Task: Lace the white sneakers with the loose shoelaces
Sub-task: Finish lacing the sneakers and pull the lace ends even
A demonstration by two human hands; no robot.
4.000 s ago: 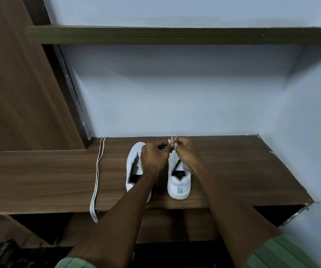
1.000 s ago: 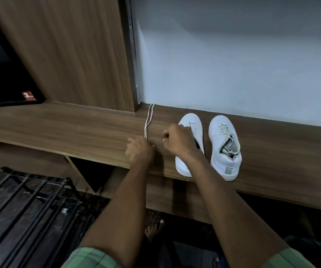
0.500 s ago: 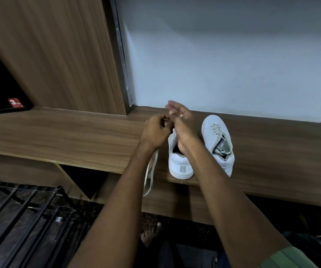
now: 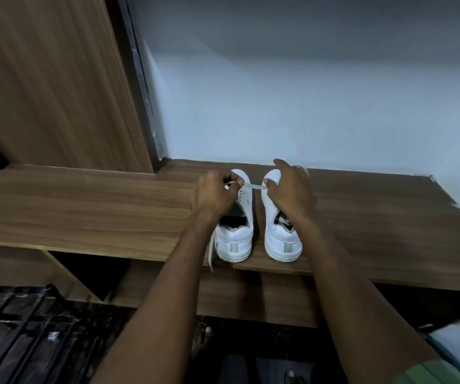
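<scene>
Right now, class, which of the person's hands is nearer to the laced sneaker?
Right. The right hand is directly over the laced sneaker; the left hand is over the unlaced sneaker beside it. Both pinch the shoelace.

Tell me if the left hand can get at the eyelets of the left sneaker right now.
Probably yes. The left hand pinches the shoelace right over the left sneaker, whose eyelets show bare beside its fingers, nothing between.
</scene>
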